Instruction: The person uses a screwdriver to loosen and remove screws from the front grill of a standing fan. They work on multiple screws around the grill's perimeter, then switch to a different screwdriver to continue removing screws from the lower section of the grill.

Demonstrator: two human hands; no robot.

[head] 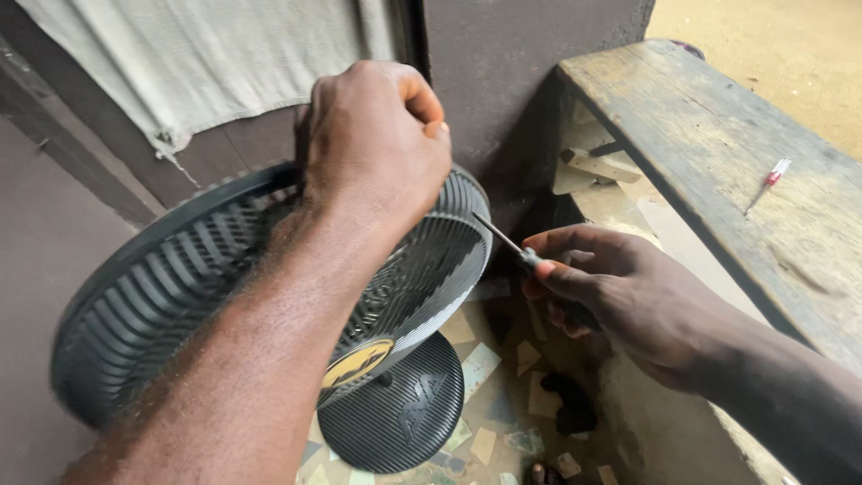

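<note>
A dark grey standing fan [180, 278] with a ribbed plastic grille leans tilted in front of me, a yellow badge at its centre. My left hand [377, 144] is closed over the top rim of the grille. My right hand [620, 296] holds a screwdriver [503, 241], whose metal tip touches the grille's right edge. The fan's round ribbed base [404, 409] stands on the floor below.
A worn wooden bench [736, 171] runs along the right, with a small red-and-white screwdriver [768, 184] lying on it. A pale cloth [197, 63] hangs on the dark wall behind. The floor under the fan is patched with broken tile pieces [485, 440].
</note>
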